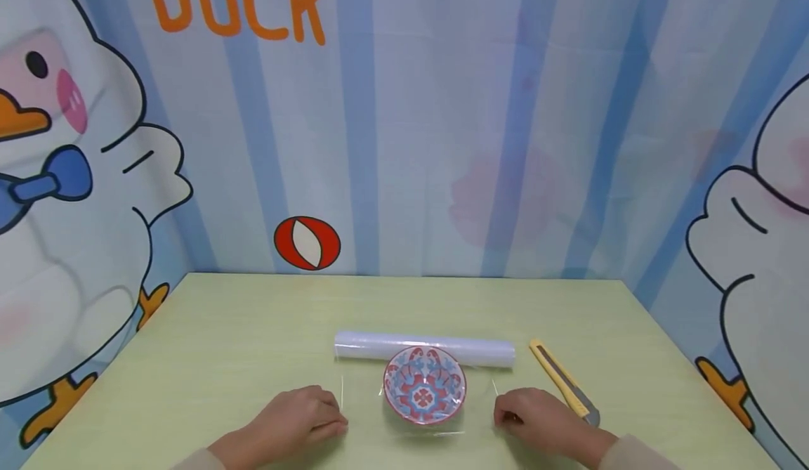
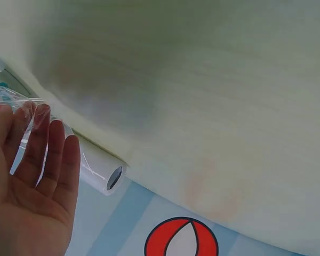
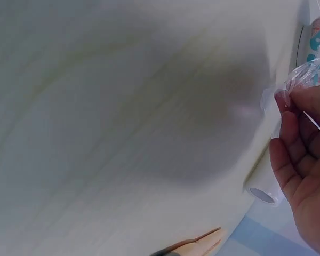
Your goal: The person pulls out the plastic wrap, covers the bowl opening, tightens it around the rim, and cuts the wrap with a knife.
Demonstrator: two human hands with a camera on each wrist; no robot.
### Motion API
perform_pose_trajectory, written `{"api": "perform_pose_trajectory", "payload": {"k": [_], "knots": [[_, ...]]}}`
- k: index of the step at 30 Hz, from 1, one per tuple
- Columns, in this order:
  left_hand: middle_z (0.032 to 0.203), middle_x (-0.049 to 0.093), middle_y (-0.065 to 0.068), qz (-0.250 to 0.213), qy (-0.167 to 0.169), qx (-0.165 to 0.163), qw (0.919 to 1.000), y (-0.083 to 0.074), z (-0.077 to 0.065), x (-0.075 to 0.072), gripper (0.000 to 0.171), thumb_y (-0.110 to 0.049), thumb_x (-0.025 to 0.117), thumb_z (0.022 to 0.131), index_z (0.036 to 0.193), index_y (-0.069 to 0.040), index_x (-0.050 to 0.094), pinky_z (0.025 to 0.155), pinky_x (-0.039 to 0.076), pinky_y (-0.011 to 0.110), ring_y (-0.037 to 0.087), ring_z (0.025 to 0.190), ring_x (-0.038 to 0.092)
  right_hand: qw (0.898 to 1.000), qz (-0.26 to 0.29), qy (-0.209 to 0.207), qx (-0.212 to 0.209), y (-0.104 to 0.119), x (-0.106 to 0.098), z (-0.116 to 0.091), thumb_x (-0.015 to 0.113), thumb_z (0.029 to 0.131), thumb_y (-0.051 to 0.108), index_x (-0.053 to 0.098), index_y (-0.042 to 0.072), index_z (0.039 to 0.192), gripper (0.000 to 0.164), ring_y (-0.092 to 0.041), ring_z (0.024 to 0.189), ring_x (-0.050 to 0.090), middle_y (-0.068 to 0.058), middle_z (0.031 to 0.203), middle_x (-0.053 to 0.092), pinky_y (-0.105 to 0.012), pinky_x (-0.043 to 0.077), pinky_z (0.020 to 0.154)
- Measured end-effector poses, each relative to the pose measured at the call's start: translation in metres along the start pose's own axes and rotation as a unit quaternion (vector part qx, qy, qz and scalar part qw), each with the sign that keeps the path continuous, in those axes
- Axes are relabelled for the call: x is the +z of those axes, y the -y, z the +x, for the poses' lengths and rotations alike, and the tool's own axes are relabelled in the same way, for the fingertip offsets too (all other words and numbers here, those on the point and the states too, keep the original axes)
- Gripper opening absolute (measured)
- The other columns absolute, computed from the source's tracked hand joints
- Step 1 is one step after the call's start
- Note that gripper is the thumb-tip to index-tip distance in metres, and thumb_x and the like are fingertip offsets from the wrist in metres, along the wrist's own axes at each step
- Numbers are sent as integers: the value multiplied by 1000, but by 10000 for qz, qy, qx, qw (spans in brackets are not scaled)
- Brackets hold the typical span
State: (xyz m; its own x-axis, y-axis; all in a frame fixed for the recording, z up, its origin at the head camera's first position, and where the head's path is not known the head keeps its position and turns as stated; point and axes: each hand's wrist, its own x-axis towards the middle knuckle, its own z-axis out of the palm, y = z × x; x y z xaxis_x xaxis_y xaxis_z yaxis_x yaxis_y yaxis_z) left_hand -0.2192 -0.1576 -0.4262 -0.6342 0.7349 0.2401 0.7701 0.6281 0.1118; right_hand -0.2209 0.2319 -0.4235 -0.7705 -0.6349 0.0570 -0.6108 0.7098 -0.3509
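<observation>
A bowl (image 1: 424, 389) patterned in red, blue and white stands at the front middle of the table. Clear plastic wrap (image 3: 305, 74) stretches over it from side to side. At its left edge my left hand (image 1: 297, 419) pinches the wrap between thumb and fingertips, the other fingers fairly straight. My right hand (image 1: 540, 419) pinches the opposite edge, where the wrap bunches between thumb and index finger in the right wrist view. Right behind the bowl lies the roll of plastic wrap (image 1: 360, 346), its hollow end showing in both wrist views.
To the right of the roll, a yellow utility knife (image 1: 559, 375) lies slantwise, its grey end near my right wrist. The pale wooden table (image 1: 253, 322) ends at the back against a blue striped curtain (image 1: 430, 140) with cartoon ducks at both sides.
</observation>
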Motion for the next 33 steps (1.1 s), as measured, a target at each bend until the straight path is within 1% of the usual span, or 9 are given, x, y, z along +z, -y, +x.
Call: {"api": "perform_pose_trajectory", "payload": {"k": [5,8,11,14,18,20,23,28,33], "knots": [[81,64,-15,-276,72,-362,9989,2,6,0,18,-32,60,87,83,-22,74,61,48,19,1,75,56,9995,110,-18,305,-2,1,8,59,83,7,61,24,75,19,6,65,45,16,73,59,-20,41,59],[82,64,-14,-441,127,-524,9976,3,9,0,20,-34,60,87,85,-22,74,62,49,22,2,77,57,9993,137,-79,348,-4,0,9,58,82,6,62,24,75,19,5,64,44,16,73,58,-20,40,59],[84,65,-14,-644,217,-774,9947,4,12,1,22,-36,58,88,89,-22,74,66,50,25,4,79,58,9990,89,-179,399,-4,0,11,58,81,6,62,23,75,17,5,65,44,15,73,58,-21,41,60],[87,65,-12,-795,268,-982,9916,5,16,1,23,-36,58,88,92,-21,74,69,50,27,4,81,59,9981,-24,-335,517,-3,1,13,60,82,8,61,23,75,16,4,64,42,14,73,53,-20,39,58],[89,65,-10,-908,288,-1190,9883,4,21,2,23,-35,58,89,96,-20,73,69,49,27,6,82,59,9953,-33,-508,829,-2,3,16,61,82,12,61,24,74,14,2,59,37,13,68,48,-19,34,54],[90,65,-9,-959,289,-1307,9863,4,24,3,23,-35,57,89,98,-19,73,69,49,27,7,82,59,9930,147,-514,1052,0,2,19,60,83,13,61,23,75,13,1,56,37,13,65,48,-19,33,52],[93,64,-7,-1104,254,-1444,9830,3,29,5,25,-34,57,90,102,-17,71,68,49,27,8,82,59,9873,647,-441,1384,1,1,24,58,84,14,61,20,77,11,-2,53,42,11,60,53,-20,35,51],[100,63,0,-1487,199,-1518,9770,2,35,9,30,-32,57,90,109,-11,67,67,48,26,12,82,59,9692,1659,-411,1775,3,1,33,57,85,13,59,11,78,8,-10,59,53,3,64,63,-22,41,54],[113,58,9,-2101,351,-1575,9643,-2,40,11,43,-34,57,89,121,-4,58,69,48,28,18,87,60,9541,2160,-605,1984,5,5,37,57,85,12,60,5,80,8,-12,62,56,-1,70,67,-24,44,56]]}}
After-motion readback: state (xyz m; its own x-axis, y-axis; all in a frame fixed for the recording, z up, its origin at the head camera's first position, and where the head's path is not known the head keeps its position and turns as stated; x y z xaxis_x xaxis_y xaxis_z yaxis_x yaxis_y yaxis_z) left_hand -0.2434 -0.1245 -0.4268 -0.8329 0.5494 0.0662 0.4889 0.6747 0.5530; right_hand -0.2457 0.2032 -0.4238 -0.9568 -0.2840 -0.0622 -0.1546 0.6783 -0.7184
